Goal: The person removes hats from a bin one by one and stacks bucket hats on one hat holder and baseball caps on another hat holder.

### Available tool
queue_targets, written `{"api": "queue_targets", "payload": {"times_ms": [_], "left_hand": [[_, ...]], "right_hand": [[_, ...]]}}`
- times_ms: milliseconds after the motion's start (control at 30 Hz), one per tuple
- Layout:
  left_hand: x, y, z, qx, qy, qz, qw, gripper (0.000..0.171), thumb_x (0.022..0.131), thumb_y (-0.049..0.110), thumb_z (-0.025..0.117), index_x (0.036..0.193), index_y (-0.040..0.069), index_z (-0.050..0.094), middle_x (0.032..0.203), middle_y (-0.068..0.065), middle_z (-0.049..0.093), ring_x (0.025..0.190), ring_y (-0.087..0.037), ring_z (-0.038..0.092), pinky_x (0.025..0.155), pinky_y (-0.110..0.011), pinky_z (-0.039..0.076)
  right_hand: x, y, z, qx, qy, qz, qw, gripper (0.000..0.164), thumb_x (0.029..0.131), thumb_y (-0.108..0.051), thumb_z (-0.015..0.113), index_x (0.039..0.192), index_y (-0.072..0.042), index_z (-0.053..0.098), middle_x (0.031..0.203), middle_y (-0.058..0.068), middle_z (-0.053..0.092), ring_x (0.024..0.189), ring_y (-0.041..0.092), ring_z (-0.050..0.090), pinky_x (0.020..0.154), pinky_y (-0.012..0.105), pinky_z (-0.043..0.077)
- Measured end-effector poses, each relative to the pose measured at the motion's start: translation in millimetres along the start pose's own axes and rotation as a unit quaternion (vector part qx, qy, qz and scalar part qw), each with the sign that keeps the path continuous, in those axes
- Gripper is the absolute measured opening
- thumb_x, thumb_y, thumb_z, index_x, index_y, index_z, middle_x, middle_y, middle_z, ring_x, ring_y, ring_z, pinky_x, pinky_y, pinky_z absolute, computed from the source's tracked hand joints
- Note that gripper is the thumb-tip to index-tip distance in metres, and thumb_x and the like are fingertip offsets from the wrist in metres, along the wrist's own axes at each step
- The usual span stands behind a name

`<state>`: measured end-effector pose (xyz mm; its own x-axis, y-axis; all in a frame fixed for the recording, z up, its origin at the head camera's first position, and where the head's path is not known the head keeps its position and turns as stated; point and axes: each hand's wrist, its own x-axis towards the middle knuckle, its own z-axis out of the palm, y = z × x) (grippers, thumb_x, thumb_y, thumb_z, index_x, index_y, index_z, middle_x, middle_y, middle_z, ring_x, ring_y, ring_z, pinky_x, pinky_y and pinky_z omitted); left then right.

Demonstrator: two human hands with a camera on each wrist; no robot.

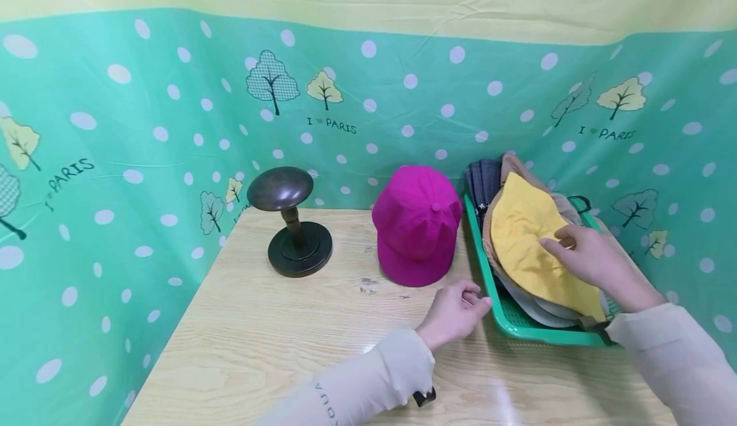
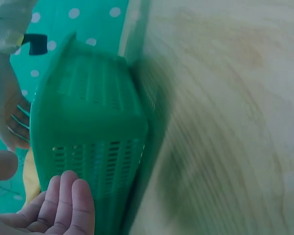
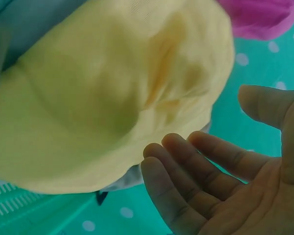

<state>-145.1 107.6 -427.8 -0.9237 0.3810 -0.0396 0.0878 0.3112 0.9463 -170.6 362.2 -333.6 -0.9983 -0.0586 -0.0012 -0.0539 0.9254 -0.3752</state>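
A yellow hat [image 1: 526, 234] lies on top of several stacked hats in a green basket [image 1: 518, 332]. Over its right side is my right hand [image 1: 601, 263]; the right wrist view shows loosely bent fingers [image 3: 206, 166] close to the brim of the yellow hat [image 3: 88, 122], holding nothing. Whether they touch the cloth, I cannot tell. My left hand [image 1: 455, 314] is by the basket's near left side, its fingers [image 2: 66, 200] beside the perforated wall of the basket [image 2: 98, 161] and gripping nothing. Just beyond the left hand sits a magenta cap [image 1: 417, 228], brim toward me.
On the back left of the wooden table [image 1: 276, 355] stands a dark hat stand [image 1: 299, 247] with a domed top. A green dotted curtain [image 1: 391, 106] closes off the back and both sides. A dark pleated hat [image 1: 482, 186] leans at the basket's far end.
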Motion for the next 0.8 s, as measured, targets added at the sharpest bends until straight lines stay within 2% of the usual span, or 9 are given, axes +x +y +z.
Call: {"api": "queue_targets", "payload": {"times_ms": [233,567,700,800], "left_hand": [[-2.4,2.1,9.1,-0.003,-0.011,-0.003,0.9999,0.035,0.088,0.03,0.069,0.114,0.008,0.062,0.084,0.011,0.06,0.075,-0.002,0.057,0.069,-0.02,0.049],[-0.3,1.2,18.9,-0.019,-0.001,-0.02,0.9996,0.03,0.086,0.025,0.072,0.108,0.008,0.062,0.08,0.011,0.058,0.069,-0.003,0.055,0.067,-0.021,0.047],[0.3,1.2,20.2,-0.032,0.0,-0.029,0.9991,0.029,0.086,0.025,0.072,0.108,0.007,0.063,0.079,0.01,0.058,0.066,-0.004,0.054,0.064,-0.021,0.047],[0.2,1.2,21.0,-0.036,0.0,-0.034,0.9988,0.029,0.086,0.025,0.072,0.107,0.008,0.062,0.078,0.009,0.057,0.063,-0.005,0.054,0.063,-0.022,0.046]], "right_hand": [[4.2,16.9,-1.9,0.004,-0.029,0.031,0.999,0.08,0.098,-0.053,0.041,0.127,0.021,0.041,0.121,0.043,0.046,0.103,0.053,0.051,0.071,0.052,0.049],[11.0,41.1,-0.9,-0.008,-0.074,0.077,0.994,0.09,0.096,-0.058,0.036,0.132,0.025,0.028,0.126,0.047,0.038,0.104,0.056,0.048,0.072,0.054,0.049],[12.0,46.5,-1.3,-0.009,-0.082,0.085,0.993,0.094,0.096,-0.058,0.035,0.133,0.027,0.022,0.127,0.048,0.034,0.106,0.059,0.045,0.074,0.056,0.048],[12.5,50.0,-2.1,-0.006,-0.084,0.084,0.993,0.093,0.096,-0.058,0.036,0.132,0.027,0.023,0.124,0.048,0.036,0.1,0.056,0.048,0.07,0.051,0.05]]}}
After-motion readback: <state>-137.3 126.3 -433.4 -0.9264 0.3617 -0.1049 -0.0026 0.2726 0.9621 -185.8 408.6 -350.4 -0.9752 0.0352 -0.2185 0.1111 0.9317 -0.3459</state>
